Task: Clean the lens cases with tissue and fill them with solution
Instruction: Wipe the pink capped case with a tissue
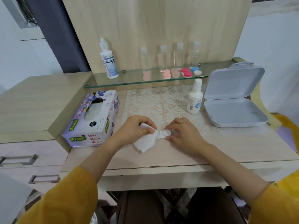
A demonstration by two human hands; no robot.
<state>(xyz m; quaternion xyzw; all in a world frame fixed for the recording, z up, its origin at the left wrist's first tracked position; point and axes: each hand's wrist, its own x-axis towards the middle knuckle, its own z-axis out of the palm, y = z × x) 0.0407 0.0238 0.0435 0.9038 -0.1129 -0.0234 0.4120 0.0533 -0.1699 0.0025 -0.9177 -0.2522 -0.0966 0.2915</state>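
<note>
Head view, centre frame: left hand [137,129] pinches a tissue [146,141] into a small white lens case [166,133], which the right hand [182,135] clamps low over the table [226,143]. Risks: case slipping from fingertips, tissue tearing inside; small solution bottle [194,97] mid-right could tip.

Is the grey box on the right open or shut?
Open. The grey box has its lid tilted up and back from the hinge, and the base tray lies flat on the desk with its inside bare.
</note>
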